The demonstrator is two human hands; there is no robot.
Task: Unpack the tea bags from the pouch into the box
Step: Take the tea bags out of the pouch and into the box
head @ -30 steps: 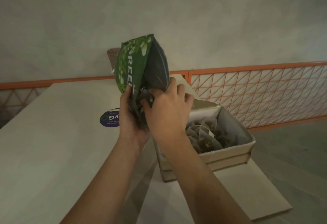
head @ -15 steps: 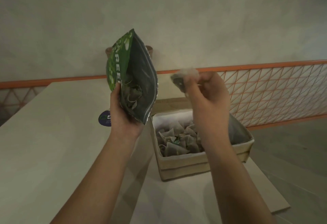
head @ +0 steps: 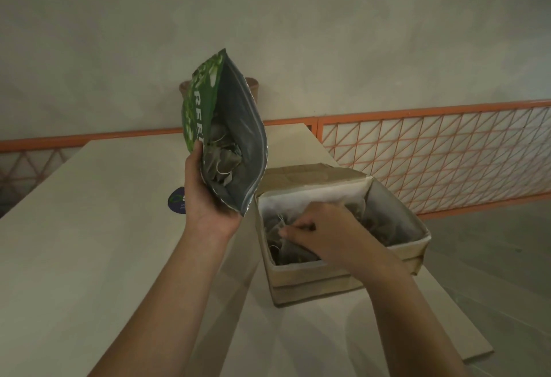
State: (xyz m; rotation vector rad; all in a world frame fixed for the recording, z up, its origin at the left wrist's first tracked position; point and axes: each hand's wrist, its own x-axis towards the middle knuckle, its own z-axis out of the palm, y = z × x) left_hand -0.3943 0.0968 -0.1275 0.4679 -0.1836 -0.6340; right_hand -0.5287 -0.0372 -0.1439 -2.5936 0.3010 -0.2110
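- Down inside the box point(head: 343, 275), at its near-left corner: right hand point(head: 320, 235), fingers curled narrow among the tea bags point(head: 293, 253) lying there; cannot tell whether one is pinched or just let go.
- Up beside the box, to its left and clear of the bench point(head: 74, 242): left hand point(head: 205, 197) clamped round the lower edge of the green pouch point(head: 226, 138), mouth gaping toward the camera.
- Deep in the pouch: more tea bags, a loose heap with looped strings showing, so unpacking looks only part done.
- Likely handling: bags feather-light, soft, easily crushed, strings prone to snag on neighbours; best taken by a corner or the upper seam with fingertips, gently.
- Pouch itself: thin foil film, floppy and slick, likely to fold shut unless held near the opening.
- Behind the pouch: brown pot point(head: 252, 86), partly hidden; round blue sticker point(head: 176, 204) on the bench.
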